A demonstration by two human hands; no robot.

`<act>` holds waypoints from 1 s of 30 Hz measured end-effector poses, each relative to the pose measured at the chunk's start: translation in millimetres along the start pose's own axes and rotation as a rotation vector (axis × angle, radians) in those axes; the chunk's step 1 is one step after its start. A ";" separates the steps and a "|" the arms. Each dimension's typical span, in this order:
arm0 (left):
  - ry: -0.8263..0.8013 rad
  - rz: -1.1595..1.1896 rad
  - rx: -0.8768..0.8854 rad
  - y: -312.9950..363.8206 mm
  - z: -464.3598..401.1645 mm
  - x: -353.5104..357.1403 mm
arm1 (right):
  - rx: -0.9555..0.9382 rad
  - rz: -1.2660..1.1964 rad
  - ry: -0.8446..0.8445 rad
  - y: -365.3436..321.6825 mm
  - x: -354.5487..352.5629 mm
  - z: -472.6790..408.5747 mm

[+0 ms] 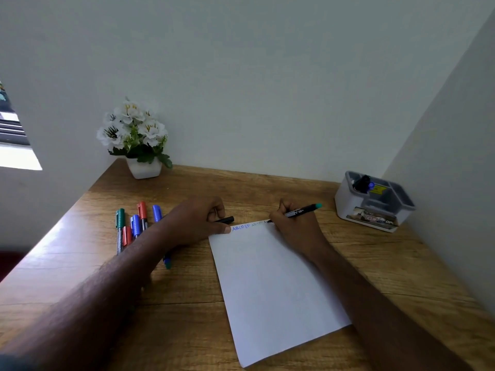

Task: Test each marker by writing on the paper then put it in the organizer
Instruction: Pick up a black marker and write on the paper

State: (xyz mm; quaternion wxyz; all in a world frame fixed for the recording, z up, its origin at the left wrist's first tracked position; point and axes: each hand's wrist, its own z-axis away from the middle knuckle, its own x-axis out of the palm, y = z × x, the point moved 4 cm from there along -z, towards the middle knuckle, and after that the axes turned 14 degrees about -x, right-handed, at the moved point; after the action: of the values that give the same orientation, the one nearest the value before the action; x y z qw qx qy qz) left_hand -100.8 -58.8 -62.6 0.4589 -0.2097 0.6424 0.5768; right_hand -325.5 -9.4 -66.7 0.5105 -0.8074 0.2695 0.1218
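Observation:
A white sheet of paper [273, 285] lies on the wooden desk [187, 303], with blue and fainter letters along its top edge. My right hand [294, 228] grips a black marker with a teal end [302, 210], its tip on the paper's top edge. My left hand [195, 223] presses its thumb on the paper's top left corner and holds a black marker cap [226, 219] in its fingers. Several capped markers [135, 226] in green, red and blue lie to the left, partly under my left forearm. The white and grey organizer [375, 203] at the right holds a dark marker.
A white pot of white flowers [136, 140] stands at the desk's back left corner. Walls close the desk at the back and on the right, just behind the organizer. The desk's left edge runs diagonally by the markers.

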 end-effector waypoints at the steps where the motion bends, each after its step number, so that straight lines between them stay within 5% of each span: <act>1: -0.001 0.001 -0.001 -0.1 0.0 0.3 | 0.005 -0.001 0.009 0.1 -0.4 0.1; 30: 0.002 -0.008 0.007 -1.2 -1.4 0.3 | 0.000 -0.002 0.034 6.3 -2.2 0.8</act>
State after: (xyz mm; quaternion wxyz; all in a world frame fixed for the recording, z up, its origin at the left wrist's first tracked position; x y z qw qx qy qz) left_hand -100.5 -60.3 -63.6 0.4612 -0.2112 0.6442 0.5725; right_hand -330.8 -10.0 -70.8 0.5060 -0.8096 0.2774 0.1073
